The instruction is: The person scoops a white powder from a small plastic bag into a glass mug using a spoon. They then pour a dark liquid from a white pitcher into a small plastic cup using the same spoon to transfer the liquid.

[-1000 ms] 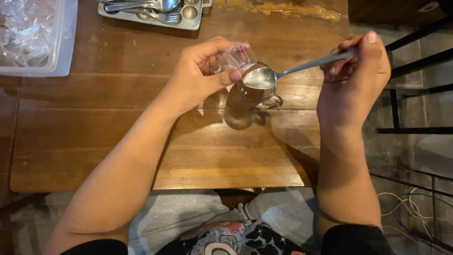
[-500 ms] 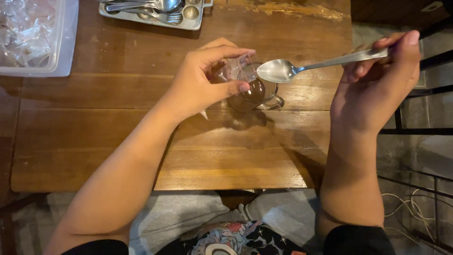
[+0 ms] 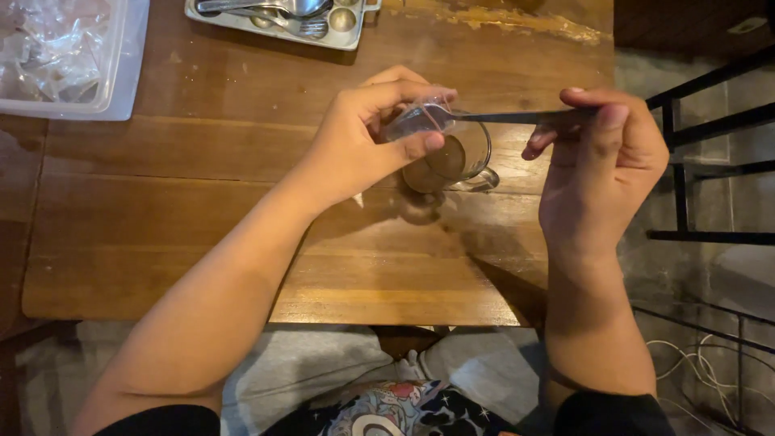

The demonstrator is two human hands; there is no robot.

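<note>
Worn wooden table, black metal railing, grey concrete floor, dim warm light

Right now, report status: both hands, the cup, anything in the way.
Left hand grips small clear cup over glass mug. Right hand holds spoon, tip at the cup. Nothing between them.

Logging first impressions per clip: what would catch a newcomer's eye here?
At the table's middle, the left hand holds a small clear plastic cup tilted over a glass mug. The right hand holds a spoon reaching into that cup. A metal tray of cutlery sits at the far edge.
</note>
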